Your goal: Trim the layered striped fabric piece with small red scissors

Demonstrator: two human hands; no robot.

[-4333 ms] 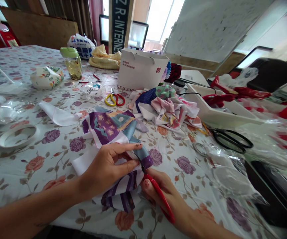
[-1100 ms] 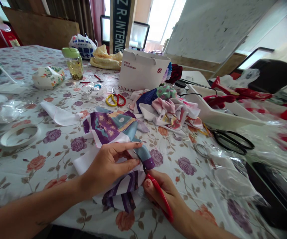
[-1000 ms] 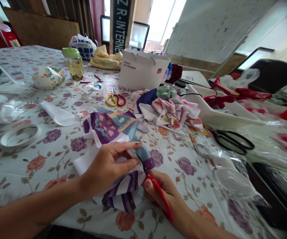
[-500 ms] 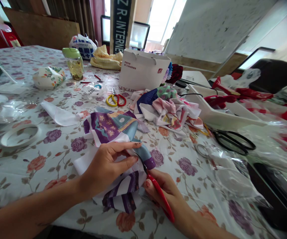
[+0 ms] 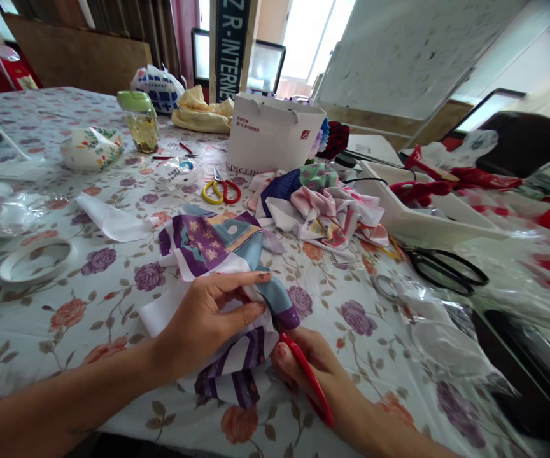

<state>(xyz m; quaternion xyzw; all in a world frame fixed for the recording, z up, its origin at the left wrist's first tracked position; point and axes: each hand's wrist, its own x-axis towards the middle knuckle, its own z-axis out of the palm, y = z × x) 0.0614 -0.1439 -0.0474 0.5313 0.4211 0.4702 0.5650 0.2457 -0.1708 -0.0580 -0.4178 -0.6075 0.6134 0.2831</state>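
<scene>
A patterned piece of fabric (image 5: 208,245) in purple, blue and white lies in folds near the table's front. My left hand (image 5: 212,312) grips it, thumb and forefinger on either side of the cloth. In my right hand (image 5: 310,356) is a pair of red-handled scissors (image 5: 306,372), blades pointing up and left into the fabric beside my left fingertips. A blue and purple strip of the cloth bends over the blades and hides most of them. Below the hands hangs a striped purple and white part of the fabric.
Small yellow-and-red scissors (image 5: 221,191) lie beyond the fabric, before a white paper bag (image 5: 275,133). A heap of cloth scraps (image 5: 323,203) is right of them. Black scissors (image 5: 447,270) lie near a white bin (image 5: 428,222). At left are a tape roll (image 5: 39,261) and a white scrap (image 5: 112,219).
The scissor blades look closer together, and the blue and purple strip covers more of them. My left hand keeps its grip in almost the same place.
</scene>
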